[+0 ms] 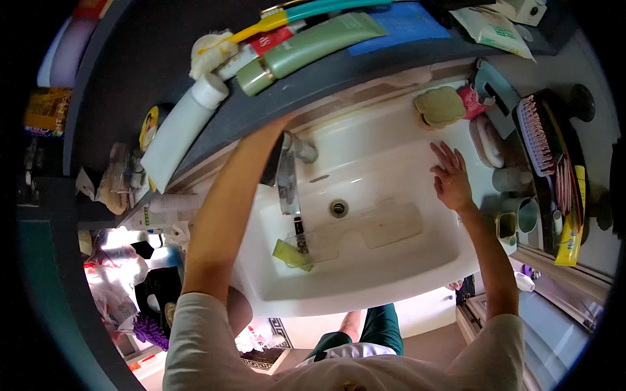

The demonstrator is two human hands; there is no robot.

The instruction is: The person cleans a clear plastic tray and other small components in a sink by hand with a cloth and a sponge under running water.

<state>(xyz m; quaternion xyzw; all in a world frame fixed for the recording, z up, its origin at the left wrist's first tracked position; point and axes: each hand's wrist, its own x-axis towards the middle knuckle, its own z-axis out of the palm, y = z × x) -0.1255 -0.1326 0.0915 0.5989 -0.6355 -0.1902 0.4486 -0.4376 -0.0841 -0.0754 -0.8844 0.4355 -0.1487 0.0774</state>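
A white sink [391, 274] below me holds a clear tray [365, 231] and a green tube [290, 254]; the dark shelf [156, 58] above carries a green bottle [313, 42], white tube [179, 127] and blue cloth [404, 25].

Left arm stretches forward, its hand hidden; right hand [450, 176] lies flat, fingers spread.
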